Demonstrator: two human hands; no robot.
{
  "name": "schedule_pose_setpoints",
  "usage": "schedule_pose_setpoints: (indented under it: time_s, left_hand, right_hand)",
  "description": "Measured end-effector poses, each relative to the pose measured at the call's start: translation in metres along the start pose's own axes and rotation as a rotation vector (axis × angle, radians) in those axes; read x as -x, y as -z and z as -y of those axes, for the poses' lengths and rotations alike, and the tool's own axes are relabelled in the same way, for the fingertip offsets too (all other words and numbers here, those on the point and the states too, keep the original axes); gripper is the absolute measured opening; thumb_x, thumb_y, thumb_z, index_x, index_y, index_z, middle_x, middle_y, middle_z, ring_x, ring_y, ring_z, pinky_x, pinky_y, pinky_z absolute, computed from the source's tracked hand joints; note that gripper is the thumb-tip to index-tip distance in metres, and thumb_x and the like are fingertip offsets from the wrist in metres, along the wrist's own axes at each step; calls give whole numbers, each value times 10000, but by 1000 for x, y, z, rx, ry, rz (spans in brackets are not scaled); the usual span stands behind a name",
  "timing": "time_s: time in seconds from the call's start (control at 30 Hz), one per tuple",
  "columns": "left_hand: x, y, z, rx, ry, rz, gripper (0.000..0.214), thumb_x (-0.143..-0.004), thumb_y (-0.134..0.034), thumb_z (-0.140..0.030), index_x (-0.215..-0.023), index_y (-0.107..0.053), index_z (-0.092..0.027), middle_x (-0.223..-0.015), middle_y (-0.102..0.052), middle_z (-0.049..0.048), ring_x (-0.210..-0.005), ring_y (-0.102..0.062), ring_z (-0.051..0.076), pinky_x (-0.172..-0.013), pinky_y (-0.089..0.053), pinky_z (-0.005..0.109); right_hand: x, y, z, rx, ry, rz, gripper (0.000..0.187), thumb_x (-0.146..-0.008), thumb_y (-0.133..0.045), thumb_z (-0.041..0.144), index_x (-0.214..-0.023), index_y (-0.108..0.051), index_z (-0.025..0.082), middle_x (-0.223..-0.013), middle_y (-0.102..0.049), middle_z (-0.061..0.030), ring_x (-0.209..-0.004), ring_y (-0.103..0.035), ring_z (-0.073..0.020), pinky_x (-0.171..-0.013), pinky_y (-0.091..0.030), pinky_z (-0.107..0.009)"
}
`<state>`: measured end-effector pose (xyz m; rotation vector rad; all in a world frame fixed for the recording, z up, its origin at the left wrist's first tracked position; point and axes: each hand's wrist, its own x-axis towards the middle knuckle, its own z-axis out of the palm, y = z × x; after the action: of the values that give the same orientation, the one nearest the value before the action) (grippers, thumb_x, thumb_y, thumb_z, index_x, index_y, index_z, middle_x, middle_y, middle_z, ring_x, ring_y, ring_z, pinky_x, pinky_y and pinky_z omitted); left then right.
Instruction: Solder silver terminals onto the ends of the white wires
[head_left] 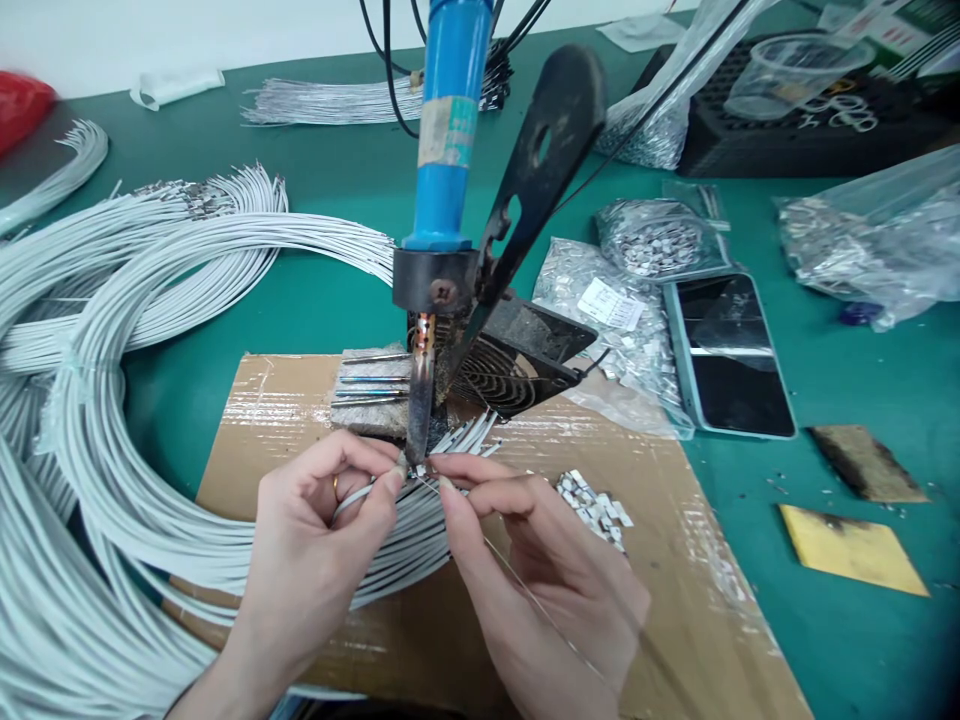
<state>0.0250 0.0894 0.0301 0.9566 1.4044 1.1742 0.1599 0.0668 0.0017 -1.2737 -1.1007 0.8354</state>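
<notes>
Under the tip of a blue-handled soldering iron (452, 150), held upright in a black metal stand (536, 160), both hands meet. My left hand (319, 535) pinches the end of a white cable (351, 503) between thumb and fingers. In my right hand (525, 560) a thin strand of solder wire (540, 605) is pinched, its tail trailing down across the palm. A small metal piece (420, 470) sits at the iron's tip between the fingertips; how it joins the cable is hidden. Just below lie the ends of a bundle of white cables (420, 550).
Cardboard (645, 620) covers the green table (847, 400). Coiled white cables (82, 400) fill the left. Small metal parts (596, 508) lie right of my hands. A fan (502, 370), a phone (731, 350), bagged parts (652, 235) and a yellow sponge (855, 550) stand or lie further off.
</notes>
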Motion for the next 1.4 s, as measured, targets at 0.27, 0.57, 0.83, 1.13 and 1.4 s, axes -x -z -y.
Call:
schedule_pose_setpoints:
  time_s: [0.27, 0.57, 0.83, 1.13, 1.4]
  left_hand:
    - [1, -1, 2, -1, 4, -10, 160, -860, -776, -107, -724, -765, -191, -841, -767, -15, -561, -572, 27, -546, -469, 79]
    - [1, -2, -1, -6, 7, -25, 147, -820, -795, -94, -704, -764, -178, -813, -760, -12, -549, -581, 31, -542, -475, 87]
    - [0, -1, 0, -1, -3, -7, 161, -850, -782, -91, -718, -767, -183, -830, -762, -6, -568, -580, 39, -544, -472, 95]
    - [2, -1, 2, 8, -6, -7, 164, -874, -769, -94, -738, -768, -187, -863, -766, -2, -585, -588, 41, -555, -474, 99]
    - [0, -2, 0, -10, 3, -23, 148, -800, -802, -80, -699, -753, -177, -792, -745, -5, -518, -515, 35, -491, -429, 108]
  right_hand:
    - [0, 1, -1, 13, 0, 0, 204, -947, -717, 136, -786, -656, 246, -980, -847, -16, -963, -817, -189, -862, -594, -278]
    - [0, 1, -1, 29, -1, -10, 212, -946, -726, 148, -772, -653, 243, -968, -847, -27, -938, -817, -197, -842, -598, -289]
    - [-1, 3, -4, 49, 65, 17, 216, -939, -722, 106, -790, -653, 247, -974, -849, -27, -927, -822, -197, -825, -610, -291]
    - [0, 1, 0, 41, 36, -2, 216, -942, -721, 127, -778, -648, 249, -969, -850, -20, -932, -820, -192, -818, -606, -288]
    - [-1, 4, -4, 54, 50, 21, 189, -936, -728, 129, -801, -664, 244, -972, -851, -41, -953, -828, -217, -820, -620, -300]
